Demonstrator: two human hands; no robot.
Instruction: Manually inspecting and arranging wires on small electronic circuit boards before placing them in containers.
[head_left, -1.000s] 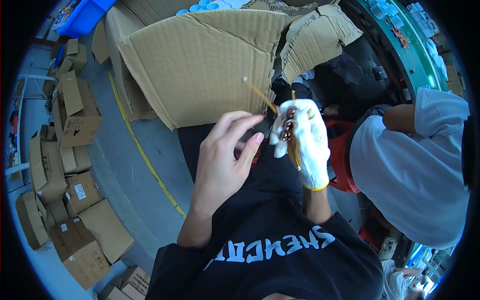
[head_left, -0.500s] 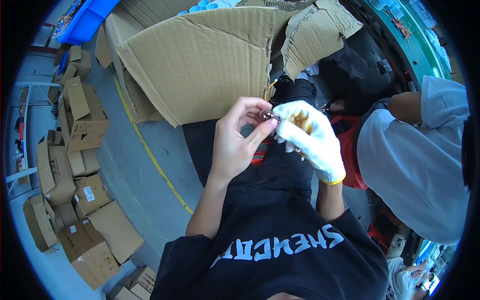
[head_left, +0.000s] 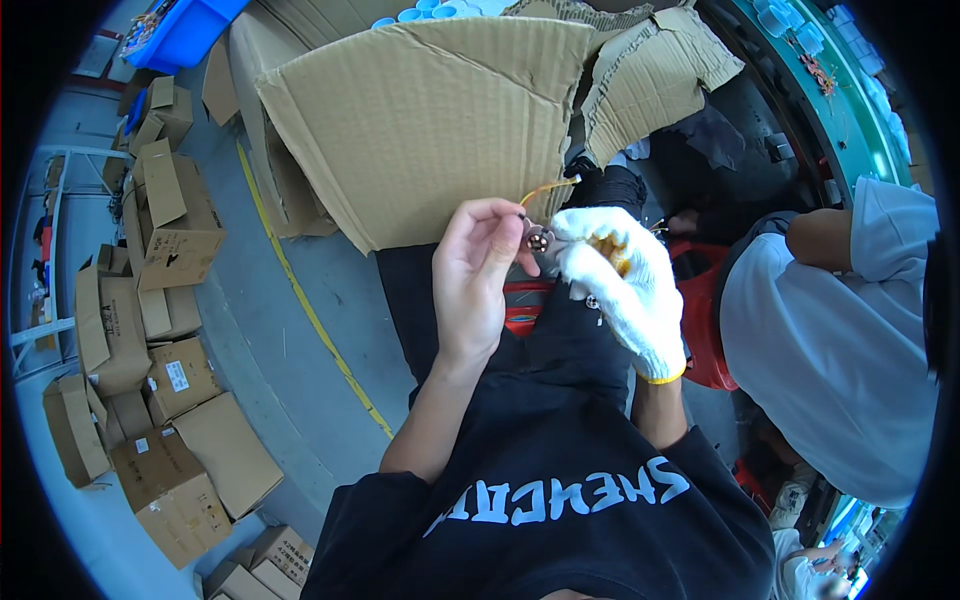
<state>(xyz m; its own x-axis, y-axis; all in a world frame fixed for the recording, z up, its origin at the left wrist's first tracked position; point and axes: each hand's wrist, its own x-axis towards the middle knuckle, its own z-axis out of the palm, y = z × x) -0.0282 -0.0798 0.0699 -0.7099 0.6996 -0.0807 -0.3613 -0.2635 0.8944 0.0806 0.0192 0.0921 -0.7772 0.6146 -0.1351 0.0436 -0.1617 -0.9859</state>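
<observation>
In the head view, a small round metal part [head_left: 538, 240] with a thin yellow wire [head_left: 548, 188] is held up in front of the large cardboard sheet [head_left: 420, 120]. The long axis of the wire is pointed up and to the right from the part, toward the lower edge of the cardboard sheet. The part is pinched between the fingertips of the bare left hand [head_left: 480, 275], which is closed on it. The gloved right hand [head_left: 620, 275] is curled just to the right of the part and is touching it; more small pieces seem to be kept inside this glove. Small cardboard boxes [head_left: 150, 300] are seen on the floor [head_left: 330, 330], well left of the cardboard sheet. Another person's sleeve [head_left: 830, 340] is seen on the right.
</observation>
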